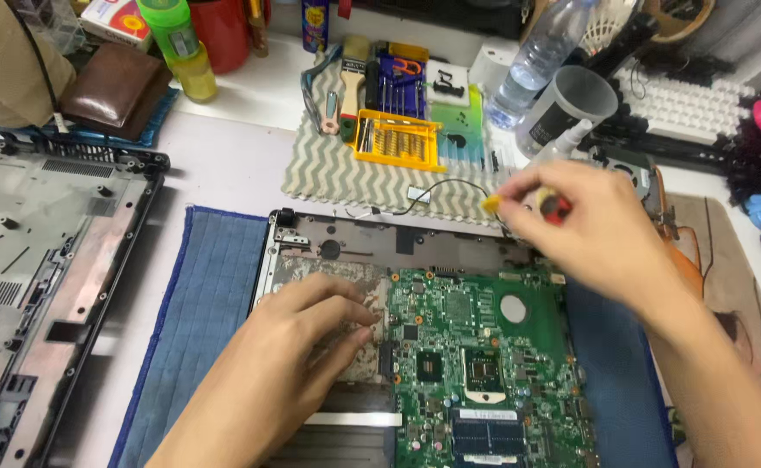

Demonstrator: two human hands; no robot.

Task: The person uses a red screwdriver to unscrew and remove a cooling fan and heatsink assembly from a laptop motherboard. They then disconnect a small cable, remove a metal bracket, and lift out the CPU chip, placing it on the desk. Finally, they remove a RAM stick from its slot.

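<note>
Two hands share the work: the left hand [298, 347] lies flat with spread fingers beside the green circuit board [484, 364] in the opened laptop base [328, 238], steadying it, while the right hand [601, 230] pinches a small yellow-and-red screwdriver [523, 204] (tip hidden) over the board's far edge.

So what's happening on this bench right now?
A person is working on an opened laptop lying on a blue cloth. The left hand rests flat at the left edge of the green motherboard. The right hand holds a small screwdriver with a yellow and red handle above the board's upper right corner. The removed bottom cover lies to the left, and a yellow bit case sits on a mat behind.
</note>
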